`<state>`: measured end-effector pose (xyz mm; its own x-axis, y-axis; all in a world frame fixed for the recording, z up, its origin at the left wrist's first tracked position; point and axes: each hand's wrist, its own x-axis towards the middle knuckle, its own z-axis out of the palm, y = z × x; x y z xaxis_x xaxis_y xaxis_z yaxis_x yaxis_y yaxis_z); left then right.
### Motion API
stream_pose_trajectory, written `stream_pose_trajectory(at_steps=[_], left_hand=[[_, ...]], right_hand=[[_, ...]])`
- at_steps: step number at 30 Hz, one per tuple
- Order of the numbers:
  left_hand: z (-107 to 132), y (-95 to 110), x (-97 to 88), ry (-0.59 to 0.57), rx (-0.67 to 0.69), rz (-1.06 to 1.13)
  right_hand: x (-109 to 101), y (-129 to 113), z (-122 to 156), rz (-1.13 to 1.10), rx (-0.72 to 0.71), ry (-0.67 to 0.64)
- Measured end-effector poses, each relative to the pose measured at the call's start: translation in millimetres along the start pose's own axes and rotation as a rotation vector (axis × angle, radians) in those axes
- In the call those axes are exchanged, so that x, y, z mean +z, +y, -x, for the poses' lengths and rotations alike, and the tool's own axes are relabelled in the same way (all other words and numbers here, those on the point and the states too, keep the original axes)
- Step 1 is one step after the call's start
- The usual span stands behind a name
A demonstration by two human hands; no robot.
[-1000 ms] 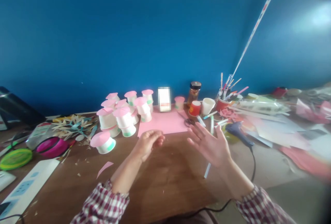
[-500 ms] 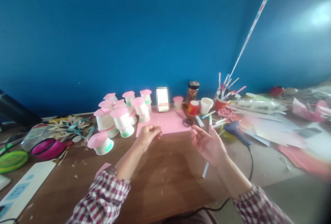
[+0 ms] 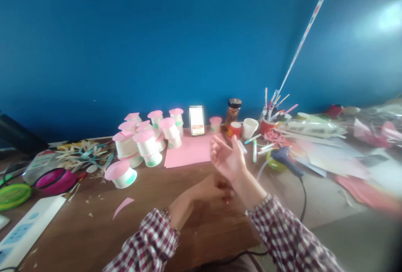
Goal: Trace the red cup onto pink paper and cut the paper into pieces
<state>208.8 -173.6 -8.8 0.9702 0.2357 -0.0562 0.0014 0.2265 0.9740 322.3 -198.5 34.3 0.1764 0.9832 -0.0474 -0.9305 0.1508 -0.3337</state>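
Observation:
My right hand (image 3: 226,156) is raised above the brown table (image 3: 150,226), palm turned left, fingers loosely spread with nothing in them. It hovers at the right edge of a pink paper sheet (image 3: 188,152). My left hand (image 3: 210,189) lies low over the table, just under the right wrist. It is blurred and its fingers are partly hidden, so I cannot make out a grip. Both sleeves are red-and-white checked. Several white cups with pink lids (image 3: 147,142) stand to the left of the sheet.
A blue glue gun (image 3: 284,156) with its cord lies right of the hands, among loose markers and papers. At the back stand a jar (image 3: 234,110), a red cup (image 3: 235,129), a white cup (image 3: 251,127) and a pen pot (image 3: 266,125). A power strip (image 3: 21,234) and a pink scrap (image 3: 122,205) lie left.
My right hand moved left and up over the pink sheet's edge. My left hand dropped back and to the right, ending under the right wrist. The view shifted slightly.

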Motion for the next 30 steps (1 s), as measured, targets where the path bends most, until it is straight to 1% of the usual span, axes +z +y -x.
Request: stream_pose_trajectory(at_steps=[1, 3, 7, 8, 10, 12, 13, 15, 18, 20, 21, 22, 24, 25, 26, 27, 29, 30], left_hand=[[0, -2, -5.4, 0.085, -0.021, -0.021], [3, -3, -23.4, 0.282, -0.02, -0.003], [12, 5, -73.9, 0.585, 0.052, 0.095], [14, 7, -85.8, 0.652, 0.073, 0.118], [18, 10, -105.1, 0.761, 0.118, 0.163], [21, 14, -116.2, 0.826, 0.143, 0.197], [22, 16, -118.3, 0.839, 0.143, 0.207], [24, 22, -115.7, 0.821, 0.118, 0.207], [26, 33, -98.3, 0.711, 0.046, 0.174], [27, 42, -82.3, 0.62, -0.004, 0.152], [27, 46, -74.7, 0.572, -0.024, 0.142], [28, 50, -68.1, 0.521, -0.041, 0.13], [29, 56, -59.7, 0.446, -0.059, 0.098], [30, 57, -58.6, 0.442, -0.06, 0.07], [31, 57, -59.5, 0.464, -0.058, 0.039], [33, 56, -62.0, 0.505, -0.056, 0.009], [36, 50, -70.2, 0.597, -0.058, -0.031], [37, 47, -74.4, 0.625, -0.062, -0.038]], right_hand=[[-3, -6, 0, 0.019, -0.022, -0.001], [-12, -23, 4, 0.069, -0.068, 0.014], [-35, -59, 22, 0.163, -0.134, 0.157], [-42, -66, 27, 0.191, -0.144, 0.186], [-53, -76, 35, 0.318, -0.165, 0.229], [-61, -79, 41, 0.489, -0.18, 0.266], [-63, -78, 42, 0.567, -0.185, 0.282], [-63, -71, 43, 0.666, -0.173, 0.299], [-51, -48, 36, 0.86, -0.143, 0.248], [-39, -27, 27, 1.14, -0.165, 0.151], [-34, -16, 22, 1.226, -0.153, 0.096], [-30, -5, 17, 1.266, -0.105, 0.026], [-24, 13, 10, 1.255, -0.003, -0.121], [-22, 19, 8, 1.25, 0.021, -0.164], [-21, 24, 7, 1.249, 0.027, -0.18], [-21, 25, 8, 1.258, 0.015, -0.17], [-21, 22, 11, 1.287, -0.03, -0.095], [-22, 19, 13, 1.295, -0.053, -0.053]])
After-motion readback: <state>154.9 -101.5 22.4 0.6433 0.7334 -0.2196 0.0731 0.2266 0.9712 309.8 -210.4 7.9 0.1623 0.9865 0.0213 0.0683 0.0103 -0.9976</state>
